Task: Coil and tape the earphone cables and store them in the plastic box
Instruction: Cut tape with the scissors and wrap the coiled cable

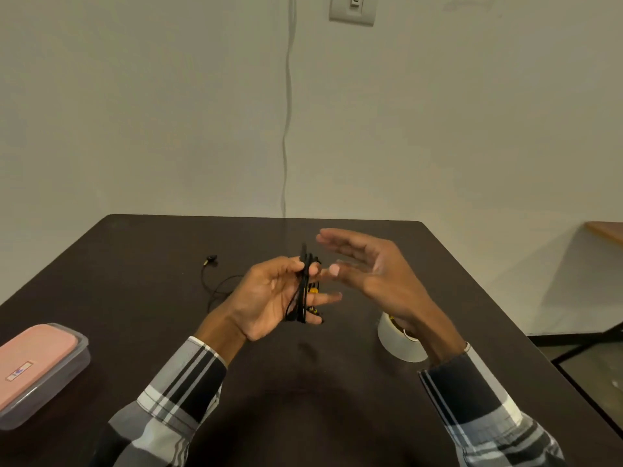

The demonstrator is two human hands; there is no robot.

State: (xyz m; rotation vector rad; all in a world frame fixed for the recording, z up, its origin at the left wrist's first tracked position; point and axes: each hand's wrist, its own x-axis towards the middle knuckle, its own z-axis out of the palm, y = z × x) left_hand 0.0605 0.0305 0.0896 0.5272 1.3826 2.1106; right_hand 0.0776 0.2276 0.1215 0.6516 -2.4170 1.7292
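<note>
Above the tabletop [236,365], my left hand [269,298] grips the coiled black earphone cable [303,288]; my right hand [371,271] hovers beside it, fingers straight, near the tape roll [397,342]; plastic box [40,369] far left.

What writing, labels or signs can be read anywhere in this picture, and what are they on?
No text here can be read.
Small label on the pink lid of the plastic box: a red-bordered rectangle with a blue mark, too blurred to read.
Roll of tape: no print visible.
Wall switch plate: no marking legible.
Coiled earphone cable held in the left hand: yellow accents only, no lettering visible.
</note>
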